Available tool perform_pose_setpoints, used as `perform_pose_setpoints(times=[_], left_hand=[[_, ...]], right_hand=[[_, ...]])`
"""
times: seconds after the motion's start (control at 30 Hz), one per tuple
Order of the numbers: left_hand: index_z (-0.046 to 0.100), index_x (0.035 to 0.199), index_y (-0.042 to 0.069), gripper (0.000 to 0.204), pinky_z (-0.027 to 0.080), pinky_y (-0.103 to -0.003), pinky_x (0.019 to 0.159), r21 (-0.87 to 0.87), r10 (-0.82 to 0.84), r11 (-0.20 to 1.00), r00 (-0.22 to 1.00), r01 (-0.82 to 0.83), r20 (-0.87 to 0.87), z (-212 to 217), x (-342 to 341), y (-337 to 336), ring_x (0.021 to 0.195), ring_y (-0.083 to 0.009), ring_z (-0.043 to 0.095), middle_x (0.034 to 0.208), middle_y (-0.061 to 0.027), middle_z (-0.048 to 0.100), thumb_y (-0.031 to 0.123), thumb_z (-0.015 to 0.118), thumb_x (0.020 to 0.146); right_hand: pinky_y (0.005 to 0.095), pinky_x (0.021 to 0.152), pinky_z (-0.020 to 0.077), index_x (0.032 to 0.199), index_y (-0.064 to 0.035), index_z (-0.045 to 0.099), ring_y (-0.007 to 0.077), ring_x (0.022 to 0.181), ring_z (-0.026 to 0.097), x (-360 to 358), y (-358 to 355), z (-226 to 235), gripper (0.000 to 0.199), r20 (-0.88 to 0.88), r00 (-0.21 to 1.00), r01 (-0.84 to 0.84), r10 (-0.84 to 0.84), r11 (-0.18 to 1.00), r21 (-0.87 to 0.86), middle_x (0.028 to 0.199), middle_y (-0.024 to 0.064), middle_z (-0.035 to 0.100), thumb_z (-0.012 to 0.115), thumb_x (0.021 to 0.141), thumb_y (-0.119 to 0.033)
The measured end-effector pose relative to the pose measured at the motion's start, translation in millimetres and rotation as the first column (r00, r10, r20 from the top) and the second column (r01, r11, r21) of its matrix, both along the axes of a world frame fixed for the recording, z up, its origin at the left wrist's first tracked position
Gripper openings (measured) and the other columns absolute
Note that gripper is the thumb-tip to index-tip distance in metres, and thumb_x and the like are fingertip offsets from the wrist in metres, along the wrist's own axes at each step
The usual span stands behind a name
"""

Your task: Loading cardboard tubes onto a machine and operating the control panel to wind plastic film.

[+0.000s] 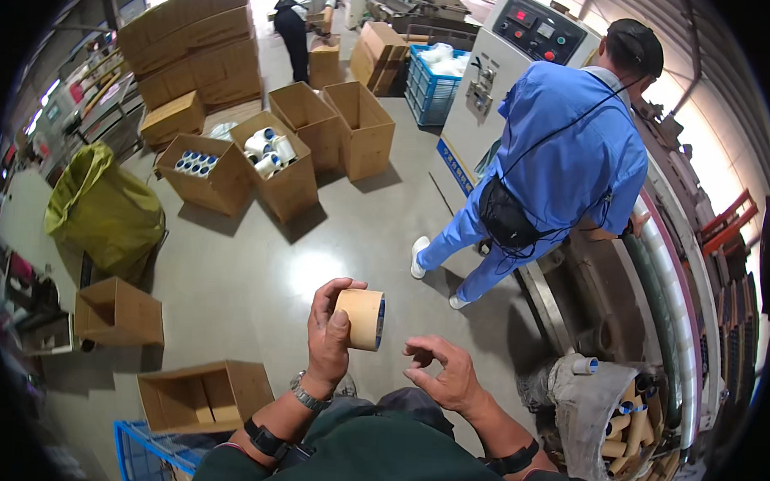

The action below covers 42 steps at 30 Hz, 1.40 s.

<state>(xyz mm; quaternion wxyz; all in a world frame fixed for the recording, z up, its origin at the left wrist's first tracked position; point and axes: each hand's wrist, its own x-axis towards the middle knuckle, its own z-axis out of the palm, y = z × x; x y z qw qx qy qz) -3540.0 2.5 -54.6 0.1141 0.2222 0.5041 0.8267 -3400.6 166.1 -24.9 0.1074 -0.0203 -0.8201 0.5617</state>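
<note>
"Where is the short tan roll (358,320) sitting?"
"The left hand (327,333) is gripping it, fingers wrapping behind its left end, thumb pressing the front. The right hand (448,374) is hovering apart, loosely curled, holding nothing."
"How is it likely handling?"
"It's looking light and stiff, perhaps slick; cupping the curved wall is probably beating pinching the blue-lined rim."
"And beyond?"
"A co-worker (566,145) in blue is standing at machinery (672,280); open cartons (367,147) are standing farther off."
</note>
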Motion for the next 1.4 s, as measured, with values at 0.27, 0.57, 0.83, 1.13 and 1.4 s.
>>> perform_pose_setpoints(times=[0.27,0.57,0.83,1.13,1.4], left_hand=[[0.045,0.132,-0.001,0.07,0.041,-0.037,0.103,-0.11,-0.024,0.994,0.991,0.009,-0.135,-18.7,-126.7,86.0,0.118,-0.0238,0.052,0.129,-0.0159,0.054,0.057,0.054,0.094],[0.041,0.136,0.002,0.065,0.042,-0.04,0.104,-0.087,-0.078,0.993,0.997,0.08,0.026,-26.9,-255.4,176.1,0.12,-0.0263,0.053,0.132,-0.0165,0.052,0.052,0.053,0.096],[0.043,0.134,0.002,0.066,0.041,-0.038,0.103,-0.072,-0.261,0.961,0.961,0.268,0.087,-47.9,-383.5,244.7,0.119,-0.024,0.051,0.131,-0.0156,0.052,0.052,0.056,0.094],[0.045,0.132,0.0,0.063,0.04,-0.039,0.105,-0.14,-0.471,0.876,0.882,0.463,-0.032,-22.1,-518.6,291.5,0.119,-0.0255,0.052,0.13,-0.0166,0.053,0.049,0.058,0.094],[0.044,0.133,0.0,0.06,0.039,-0.04,0.106,-0.171,-0.633,0.766,0.773,0.62,-0.036,-35.0,-552.6,351.7,0.122,-0.0257,0.051,0.131,-0.0177,0.053,0.046,0.057,0.096]], right_hand=[[0.0323,0.07,0.0543,0.113,-0.0028,0.067,0.0221,0.077,0.064,-132.4,56.8,-23.3,0.033,-0.148,0.983,0.126,-0.109,0.985,0.116,0.098,0.0109,0.064,0.075,0.081,-0.009],[0.0344,0.071,0.0522,0.109,-0.0035,0.067,0.0251,0.082,0.063,-273.5,142.8,-42.4,0.028,-0.222,0.967,0.145,-0.129,0.988,0.056,0.098,0.0108,0.06,0.073,0.082,-0.008],[0.0377,0.078,0.0519,0.1,-0.0003,0.065,0.0306,0.09,0.064,-383.4,179.6,-60.3,0.02,-0.19,0.942,0.294,-0.277,0.953,0.071,0.101,0.0126,0.062,0.07,0.084,-0.011],[0.0314,0.07,0.0497,0.104,-0.0015,0.066,0.0203,0.081,0.061,-492.6,196.2,-41.7,0.018,-0.054,0.856,0.515,-0.515,0.857,-0.002,0.103,0.0085,0.061,0.068,0.09,-0.012],[0.0343,0.065,0.0448,0.096,-0.0001,0.064,0.0233,0.075,0.056,-523.1,235.7,-47.0,0.014,0.009,0.825,0.562,-0.566,0.822,0.093,0.087,0.0099,0.057,0.068,0.089,-0.011]])
